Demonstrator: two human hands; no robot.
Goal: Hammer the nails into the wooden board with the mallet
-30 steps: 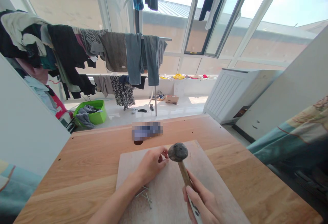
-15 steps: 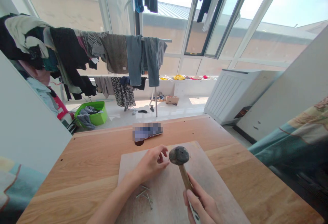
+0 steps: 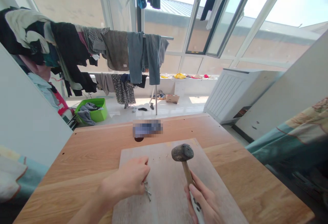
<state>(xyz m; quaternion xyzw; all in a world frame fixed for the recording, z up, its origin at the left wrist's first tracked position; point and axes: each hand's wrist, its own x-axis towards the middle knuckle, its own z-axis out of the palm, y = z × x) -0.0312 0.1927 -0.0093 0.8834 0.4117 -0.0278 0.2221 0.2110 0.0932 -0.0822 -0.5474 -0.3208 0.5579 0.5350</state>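
Hammer (image 3: 188, 174) in my right hand (image 3: 205, 201): I see the fingers wrapped around its handle, gripping it, with the dark head pointing away from me. In my view the head sits over the far part of the board (image 3: 171, 186); I cannot tell whether it touches the wood or hangs above it. The handle is bare wood near the head and white with dark marks lower down.

My left hand (image 3: 133, 178) is well apart from the hammer, over the left side of the board, its fingers curled in. The nails (image 3: 148, 195) lie in a small loose pile on the board just by those fingers, partly covered by them. I cannot tell from here whether the fingers have hold of one.

A few small dark specks mark the board near its far edge. The board lies flat on the table (image 3: 77, 172). Beyond it, near the table's far edge, I see a blurred thing (image 3: 147, 128), with a dark round spot (image 3: 138, 139) just beside it.
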